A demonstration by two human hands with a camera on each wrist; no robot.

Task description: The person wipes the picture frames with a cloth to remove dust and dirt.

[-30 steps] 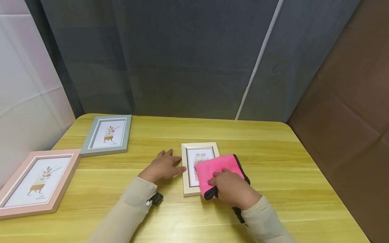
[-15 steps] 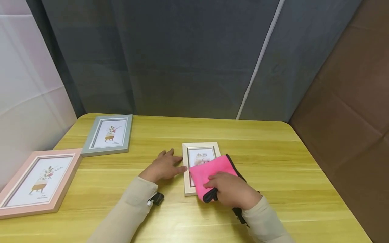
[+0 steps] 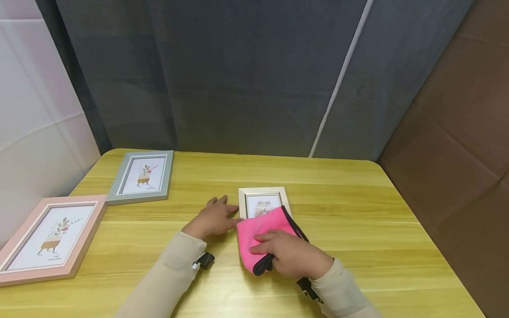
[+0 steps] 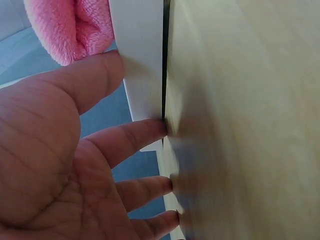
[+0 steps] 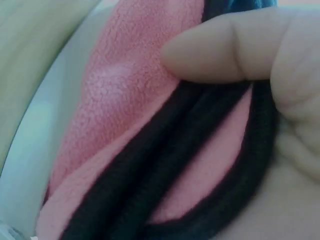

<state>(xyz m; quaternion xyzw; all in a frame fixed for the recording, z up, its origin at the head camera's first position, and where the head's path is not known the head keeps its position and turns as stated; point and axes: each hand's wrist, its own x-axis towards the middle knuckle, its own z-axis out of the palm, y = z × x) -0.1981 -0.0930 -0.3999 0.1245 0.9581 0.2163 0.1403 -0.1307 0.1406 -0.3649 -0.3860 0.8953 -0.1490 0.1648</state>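
A small cream picture frame (image 3: 260, 191) lies flat at the middle of the wooden table (image 3: 350, 185). My left hand (image 3: 214, 217) has its fingers spread, with the thumb and index fingertip touching the frame's left side; the left wrist view shows them along its pale edge (image 4: 140, 75). A folded pink cloth (image 3: 254, 232) with black trim covers the frame's lower half. My right hand (image 3: 292, 254) holds this cloth against the frame, and the right wrist view shows the thumb (image 5: 215, 52) over its folded, black-trimmed edge. The frame's lower print is hidden.
A grey-blue picture frame (image 3: 165, 190) lies at the back left. Nearer, at the left edge, lies a larger pink picture frame (image 3: 75, 256). A dark cloth wall (image 3: 238, 88) stands behind the table, with a brown one (image 3: 457, 145) to the right.
My right hand and the pink cloth have slid left and toward me over the frame, covering its lower left corner. The left hand has stayed at the frame's side.
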